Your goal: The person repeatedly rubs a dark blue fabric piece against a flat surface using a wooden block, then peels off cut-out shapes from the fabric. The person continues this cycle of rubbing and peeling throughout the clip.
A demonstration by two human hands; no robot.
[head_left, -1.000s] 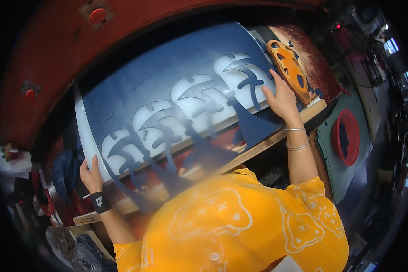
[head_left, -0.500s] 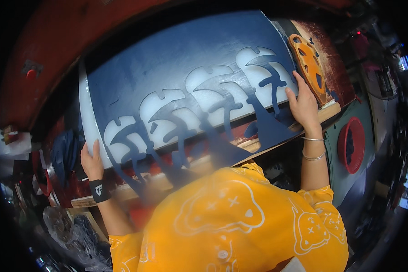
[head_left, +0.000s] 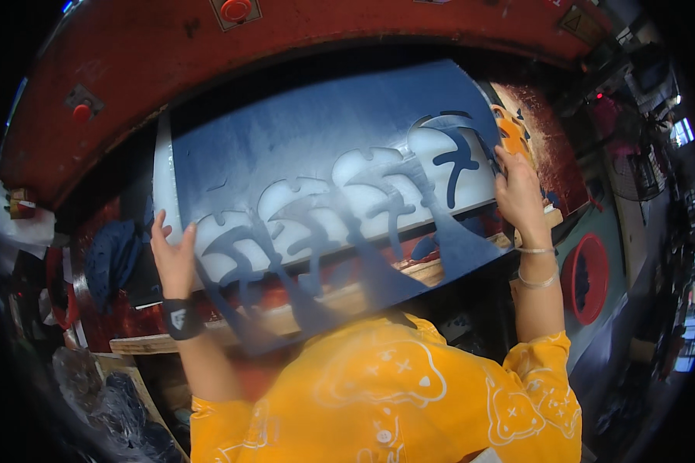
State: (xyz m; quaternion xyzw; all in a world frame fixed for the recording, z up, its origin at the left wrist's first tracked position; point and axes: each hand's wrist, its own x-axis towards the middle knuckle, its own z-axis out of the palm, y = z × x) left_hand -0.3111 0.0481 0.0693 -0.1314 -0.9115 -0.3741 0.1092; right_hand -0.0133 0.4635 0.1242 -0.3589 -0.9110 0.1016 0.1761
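A dark blue sheet (head_left: 309, 147) with several mushroom-like cutouts lies over a white board (head_left: 164, 170). Its narrow lower strips hang past the board toward my body. My right hand (head_left: 520, 193) is closed on the sheet's right edge, fingertips partly hidden; the sheet looks slightly lifted around the rightmost cutout. At the left edge, my left hand (head_left: 174, 258) is open, fingers and thumb spread, beside the board's corner. Whether its thumb touches the sheet I cannot tell. Just beyond my right hand lies an orange cutting die (head_left: 511, 131), partly covered.
A red machine beam (head_left: 286, 35) with red push buttons (head_left: 235, 9) spans the far side. A wooden rail (head_left: 150, 344) runs along the near edge. Dark blue pieces (head_left: 112, 258) are heaped at left. A red basket (head_left: 587, 278) stands at right, clear plastic bags (head_left: 93, 393) lower left.
My left hand has come off the board's edge and spread its fingers. My right hand has closed on the sheet's edge and now covers more of the orange die. The view has tilted up.
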